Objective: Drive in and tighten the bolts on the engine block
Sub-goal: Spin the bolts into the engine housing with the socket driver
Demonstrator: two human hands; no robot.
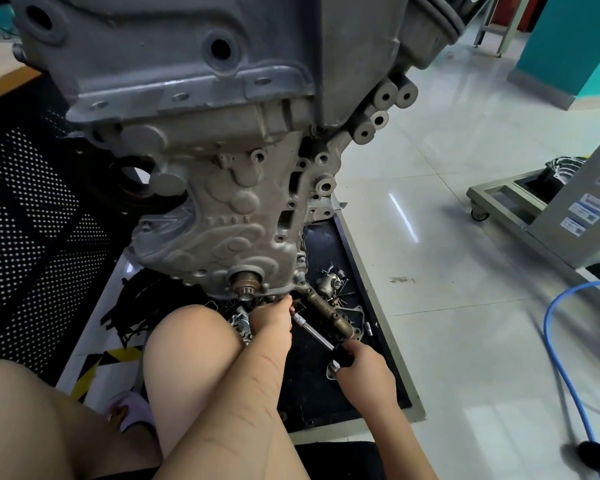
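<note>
A large grey engine block (222, 188) hangs over a black tray, its crank snout (245, 285) at the lower end. My left hand (272, 322) reaches under the block's bottom edge and holds the socket end of a ratchet wrench (314, 332) against the block. My right hand (364, 374) grips the wrench's black handle, lower right of the block. The bolt itself is hidden behind my left fingers.
The black tray (371, 303) holds loose metal parts (329, 282) and a brass-coloured housing (329, 311). My bare knees fill the lower left. A blue hose (565, 372) curves over the tiled floor at right, beside a grey wheeled stand (520, 206). Perforated black panel at left.
</note>
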